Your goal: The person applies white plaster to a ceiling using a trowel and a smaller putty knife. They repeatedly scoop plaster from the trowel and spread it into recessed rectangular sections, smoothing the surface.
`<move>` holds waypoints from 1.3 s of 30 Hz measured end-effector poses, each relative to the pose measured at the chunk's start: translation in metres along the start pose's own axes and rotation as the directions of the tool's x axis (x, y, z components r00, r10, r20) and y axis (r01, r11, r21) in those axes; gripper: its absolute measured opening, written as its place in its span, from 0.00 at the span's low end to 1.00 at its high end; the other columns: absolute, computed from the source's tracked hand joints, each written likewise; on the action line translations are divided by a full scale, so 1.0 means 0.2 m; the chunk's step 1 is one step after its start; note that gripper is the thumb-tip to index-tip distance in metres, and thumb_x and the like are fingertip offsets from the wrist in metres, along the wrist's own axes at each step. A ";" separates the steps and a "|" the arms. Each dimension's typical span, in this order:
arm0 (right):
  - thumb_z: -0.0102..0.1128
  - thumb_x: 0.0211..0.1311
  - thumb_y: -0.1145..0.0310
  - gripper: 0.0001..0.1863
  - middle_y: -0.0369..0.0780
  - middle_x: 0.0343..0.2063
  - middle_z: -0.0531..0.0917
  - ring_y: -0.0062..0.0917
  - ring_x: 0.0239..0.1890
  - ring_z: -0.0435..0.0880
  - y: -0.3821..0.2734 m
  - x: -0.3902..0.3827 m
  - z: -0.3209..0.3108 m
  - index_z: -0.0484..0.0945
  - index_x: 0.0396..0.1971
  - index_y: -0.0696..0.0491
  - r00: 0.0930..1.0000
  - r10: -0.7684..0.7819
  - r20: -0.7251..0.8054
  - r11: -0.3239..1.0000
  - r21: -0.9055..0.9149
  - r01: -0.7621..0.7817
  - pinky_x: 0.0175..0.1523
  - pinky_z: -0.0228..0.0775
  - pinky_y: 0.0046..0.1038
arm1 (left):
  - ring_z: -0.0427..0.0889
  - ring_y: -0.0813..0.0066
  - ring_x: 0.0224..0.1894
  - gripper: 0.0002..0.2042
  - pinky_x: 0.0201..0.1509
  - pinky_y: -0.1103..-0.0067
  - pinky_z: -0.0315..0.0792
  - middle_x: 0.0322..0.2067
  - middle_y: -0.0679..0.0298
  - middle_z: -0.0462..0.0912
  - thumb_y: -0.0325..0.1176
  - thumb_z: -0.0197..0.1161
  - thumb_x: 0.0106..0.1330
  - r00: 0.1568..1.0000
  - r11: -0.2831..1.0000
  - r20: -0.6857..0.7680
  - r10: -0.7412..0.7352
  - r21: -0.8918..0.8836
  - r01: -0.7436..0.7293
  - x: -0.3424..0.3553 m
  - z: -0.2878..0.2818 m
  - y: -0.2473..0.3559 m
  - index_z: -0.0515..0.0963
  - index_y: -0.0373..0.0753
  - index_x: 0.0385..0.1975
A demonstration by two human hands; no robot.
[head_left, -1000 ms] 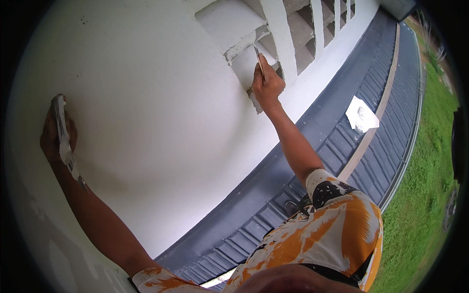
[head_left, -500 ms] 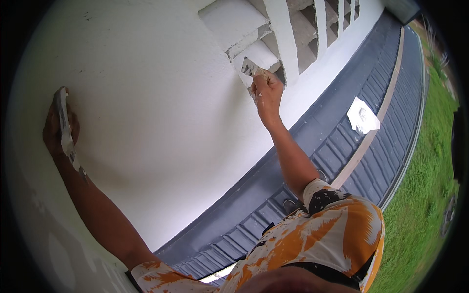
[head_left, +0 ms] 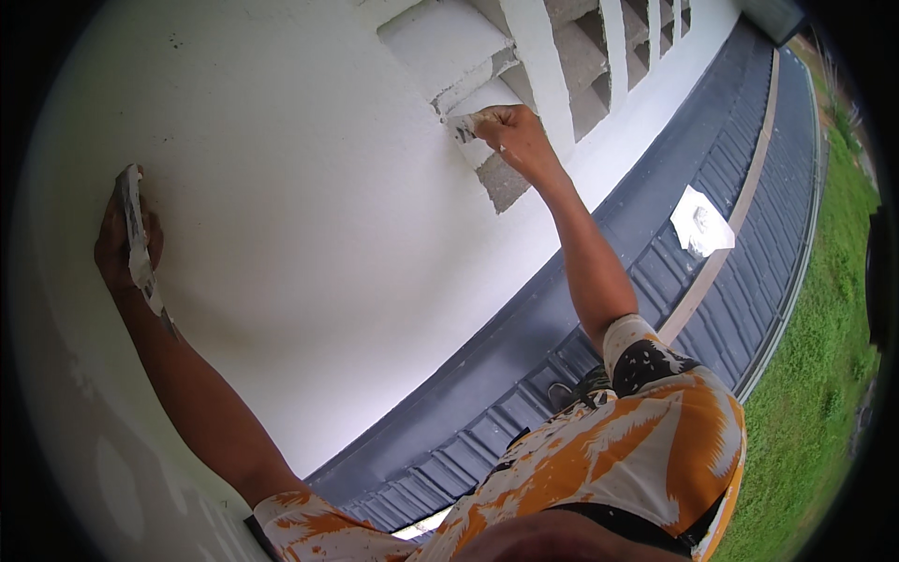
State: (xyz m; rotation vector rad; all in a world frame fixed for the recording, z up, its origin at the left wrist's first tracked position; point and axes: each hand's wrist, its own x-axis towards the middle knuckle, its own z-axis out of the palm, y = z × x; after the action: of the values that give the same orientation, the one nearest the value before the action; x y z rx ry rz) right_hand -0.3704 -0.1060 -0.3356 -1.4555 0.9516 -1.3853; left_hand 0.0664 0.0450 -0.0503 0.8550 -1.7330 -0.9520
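My right hand (head_left: 521,139) is closed around a small putty knife (head_left: 463,128), its blade smeared with white filler. That blade lies against the left edge of an opening in the white ventilation blocks (head_left: 554,70). Below it shows a rough grey patch (head_left: 504,184) of bare concrete inside the opening. At far left my left hand (head_left: 114,242) grips a wider flat scraper (head_left: 139,245), seen nearly edge-on and coated with white filler. This hand is close to the white wall (head_left: 290,215); whether it touches the wall I cannot tell.
Dark grey roof tiles (head_left: 646,267) run along the foot of the wall, under my feet. A wooden batten (head_left: 716,251) crosses them, with a white sheet (head_left: 688,211) bearing a lump of filler beside it. Grass (head_left: 796,421) lies beyond the roof edge.
My right hand has moved up with the putty knife, uncovering the grey concrete patch below. My left hand has shifted slightly right in the picture, still gripping its scraper.
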 end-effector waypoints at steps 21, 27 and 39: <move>0.63 0.52 0.75 0.24 0.36 0.21 0.80 0.31 0.17 0.79 0.18 -0.14 0.44 0.79 0.53 0.52 0.720 -0.612 -0.328 0.717 -0.613 0.330 0.20 0.66 0.31 | 0.66 0.80 0.08 0.29 0.06 0.82 0.59 0.21 0.65 0.75 0.39 0.59 0.72 0.927 1.000 -0.374 0.013 -0.001 -0.014 0.03 0.10 -0.05 0.60 0.28 0.65; 0.58 0.59 0.81 0.17 0.42 0.26 0.84 0.28 0.19 0.79 0.10 -0.47 0.31 0.83 0.49 0.55 0.844 -0.475 -0.249 0.879 -0.163 0.447 0.26 0.71 0.25 | 0.78 0.76 0.24 0.24 0.23 0.81 0.75 0.32 0.63 0.81 0.41 0.59 0.72 0.954 0.996 -0.301 -0.015 0.083 0.042 -0.03 0.20 -0.01 0.70 0.32 0.61; 0.61 0.42 0.89 0.33 0.40 0.23 0.80 0.30 0.19 0.77 -0.47 -0.68 0.09 0.82 0.53 0.49 0.683 -0.715 0.148 0.634 -0.273 0.723 0.25 0.70 0.28 | 0.83 0.79 0.36 0.14 0.46 0.78 0.78 0.37 0.64 0.85 0.32 0.65 0.63 0.871 0.949 -0.463 -0.165 0.165 0.268 0.03 1.12 -0.27 0.80 0.33 0.47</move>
State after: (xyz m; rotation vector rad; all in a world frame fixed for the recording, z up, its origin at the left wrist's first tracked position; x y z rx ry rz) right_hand -0.3677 0.0537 -0.2897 -2.2575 0.5795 -1.8226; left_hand -0.1396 0.0647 -0.1513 1.3291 -1.3758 -0.6390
